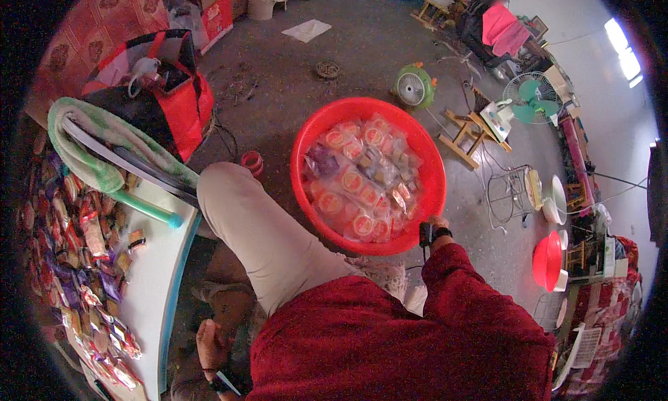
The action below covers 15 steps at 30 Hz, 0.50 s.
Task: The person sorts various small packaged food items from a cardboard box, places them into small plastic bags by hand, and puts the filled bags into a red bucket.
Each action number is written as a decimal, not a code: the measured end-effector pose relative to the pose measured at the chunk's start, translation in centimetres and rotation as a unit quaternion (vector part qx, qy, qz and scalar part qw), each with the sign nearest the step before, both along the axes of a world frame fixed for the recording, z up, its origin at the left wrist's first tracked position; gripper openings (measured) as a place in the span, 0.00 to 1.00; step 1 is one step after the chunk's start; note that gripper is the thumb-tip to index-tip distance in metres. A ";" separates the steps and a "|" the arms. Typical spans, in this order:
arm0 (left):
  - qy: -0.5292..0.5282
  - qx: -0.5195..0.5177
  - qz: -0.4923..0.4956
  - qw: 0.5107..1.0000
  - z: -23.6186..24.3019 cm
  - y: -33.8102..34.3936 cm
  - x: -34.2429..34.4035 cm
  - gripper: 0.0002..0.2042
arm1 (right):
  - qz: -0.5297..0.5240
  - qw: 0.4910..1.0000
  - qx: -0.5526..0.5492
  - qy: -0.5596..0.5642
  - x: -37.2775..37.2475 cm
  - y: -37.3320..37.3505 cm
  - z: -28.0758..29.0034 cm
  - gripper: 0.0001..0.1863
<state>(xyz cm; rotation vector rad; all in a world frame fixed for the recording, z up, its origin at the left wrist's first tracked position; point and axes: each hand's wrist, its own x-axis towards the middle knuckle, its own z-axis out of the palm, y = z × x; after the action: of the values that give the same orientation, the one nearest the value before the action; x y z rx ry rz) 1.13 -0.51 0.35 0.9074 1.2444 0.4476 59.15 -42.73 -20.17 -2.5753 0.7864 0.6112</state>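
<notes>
A large round red basin sits ahead of me, filled with several clear plastic packets bearing round orange-and-white labels, and one purple packet. At its near right rim is my right hand, with fingers closed round the edge; a black device on the wrist covers part of it. My left hand hangs low beside my bent leg, its fingers curled in and nothing visible in them. To its left stands a white table with a blue edge, heaped with small wrapped packets.
A green-and-white towel drapes over a board on the table, above a teal tube. Behind it is a red-and-black bag. Beyond the basin are a small green fan, a wooden stool and a seated person in pink.
</notes>
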 end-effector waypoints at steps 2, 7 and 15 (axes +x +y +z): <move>0.005 0.011 -0.030 0.999 -0.3 0.2 -0.3 0.10 | 0.013 1.000 -0.001 0.014 -1.4 -0.3 -0.3 0.16; 0.014 0.046 -0.068 0.997 -0.8 0.5 -0.7 0.10 | 0.072 0.996 0.019 0.043 -1.9 1.8 -0.9 0.13; 0.044 0.057 -0.115 0.991 -1.4 0.6 -1.1 0.10 | 0.335 0.937 0.092 0.029 0.8 15.1 1.5 0.09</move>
<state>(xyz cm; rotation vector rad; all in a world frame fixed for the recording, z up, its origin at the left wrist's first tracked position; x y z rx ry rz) 0.03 0.10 -1.07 1.1634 1.1867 0.2994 59.90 -27.67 -18.66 -2.6225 -0.1680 0.9026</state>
